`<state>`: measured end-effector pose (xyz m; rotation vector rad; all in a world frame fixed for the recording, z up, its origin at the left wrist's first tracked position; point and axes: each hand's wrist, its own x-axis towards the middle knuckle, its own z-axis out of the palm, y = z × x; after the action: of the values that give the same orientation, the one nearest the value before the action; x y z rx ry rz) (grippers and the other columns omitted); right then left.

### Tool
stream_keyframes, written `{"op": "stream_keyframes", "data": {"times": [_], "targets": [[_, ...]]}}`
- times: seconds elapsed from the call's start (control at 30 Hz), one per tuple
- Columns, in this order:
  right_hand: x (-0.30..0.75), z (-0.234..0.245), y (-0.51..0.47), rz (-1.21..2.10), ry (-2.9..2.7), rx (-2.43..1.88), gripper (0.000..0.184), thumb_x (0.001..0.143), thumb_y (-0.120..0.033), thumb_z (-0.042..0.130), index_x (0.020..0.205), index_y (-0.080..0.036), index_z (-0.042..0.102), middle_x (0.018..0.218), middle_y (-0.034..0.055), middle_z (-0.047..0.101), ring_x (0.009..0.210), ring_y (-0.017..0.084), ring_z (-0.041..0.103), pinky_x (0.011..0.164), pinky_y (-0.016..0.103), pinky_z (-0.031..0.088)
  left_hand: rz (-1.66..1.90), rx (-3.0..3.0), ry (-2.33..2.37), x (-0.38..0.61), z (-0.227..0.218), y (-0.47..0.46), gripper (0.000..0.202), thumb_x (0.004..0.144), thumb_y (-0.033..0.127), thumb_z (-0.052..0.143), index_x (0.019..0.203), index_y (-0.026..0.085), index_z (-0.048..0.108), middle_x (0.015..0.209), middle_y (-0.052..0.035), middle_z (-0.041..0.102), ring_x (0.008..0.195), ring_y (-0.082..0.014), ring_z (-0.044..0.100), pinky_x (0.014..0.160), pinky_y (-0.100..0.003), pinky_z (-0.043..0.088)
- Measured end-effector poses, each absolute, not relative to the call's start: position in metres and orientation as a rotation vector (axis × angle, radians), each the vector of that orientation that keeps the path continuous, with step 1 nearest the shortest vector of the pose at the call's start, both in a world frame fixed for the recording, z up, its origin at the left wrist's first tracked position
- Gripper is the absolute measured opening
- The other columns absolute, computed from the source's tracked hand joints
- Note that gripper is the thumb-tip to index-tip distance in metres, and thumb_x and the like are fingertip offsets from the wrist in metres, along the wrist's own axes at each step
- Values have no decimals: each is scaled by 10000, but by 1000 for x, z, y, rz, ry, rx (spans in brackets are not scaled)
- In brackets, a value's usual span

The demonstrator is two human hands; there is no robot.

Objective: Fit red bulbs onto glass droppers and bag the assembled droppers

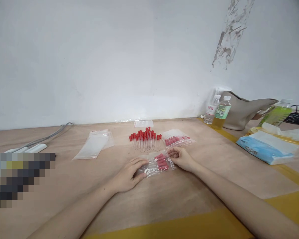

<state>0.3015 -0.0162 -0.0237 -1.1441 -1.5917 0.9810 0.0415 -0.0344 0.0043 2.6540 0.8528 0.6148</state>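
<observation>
A clear zip bag (154,165) with several red-bulbed droppers (161,162) inside lies flat on the table in front of me. My left hand (129,173) grips its left end, thumb on the near edge and fingers on the far side. At the bag's upper right corner, my right hand (180,158) pinches the edge between thumb and fingers. Just beyond stands a cluster of loose droppers (145,137), clear stems down and red bulbs up. Another filled bag (178,138) rests to the right of the cluster.
Flat zip bags (92,146) are stacked at the left, and one more bag (144,123) lies near the wall. A grey cable (49,136) and a white power strip (32,148) sit far left. Bottles (221,113), a grey container (239,113) and a blue tissue pack (264,149) stand right.
</observation>
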Motion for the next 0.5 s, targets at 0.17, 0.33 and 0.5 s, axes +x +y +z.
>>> {"op": "stream_keyframes", "data": {"times": [0.17, 0.33, 0.5], "targets": [[303, -20, -20, 1204, -1529, -1121, 298, 668, -315, 591, 895, -163, 469, 619, -29, 596, 411, 54, 471, 388, 164, 339, 562, 2670, 875, 41, 4, -33, 399, 839, 335, 426, 1227, 245, 405, 1231, -60, 456, 1127, -210, 403, 952, -396, 337], [306, -14, -21, 1275, -1503, -1177, 314, 735, -357, 520, 966, -166, 427, 353, -128, 373, 277, 45, 311, 313, 149, 214, 525, 2702, 889, 39, 2, -32, 429, 838, 342, 427, 1253, 244, 380, 1271, -64, 420, 1163, -207, 373, 971, -402, 317], [301, -11, -19, 1167, -1358, -1400, 381, 667, -382, 606, 945, -149, 486, 478, -83, 469, 313, 40, 364, 300, 158, 238, 502, 2745, 794, 41, 2, -33, 383, 858, 299, 399, 1239, 268, 406, 1307, -28, 395, 1212, -195, 320, 1010, -407, 256]]}}
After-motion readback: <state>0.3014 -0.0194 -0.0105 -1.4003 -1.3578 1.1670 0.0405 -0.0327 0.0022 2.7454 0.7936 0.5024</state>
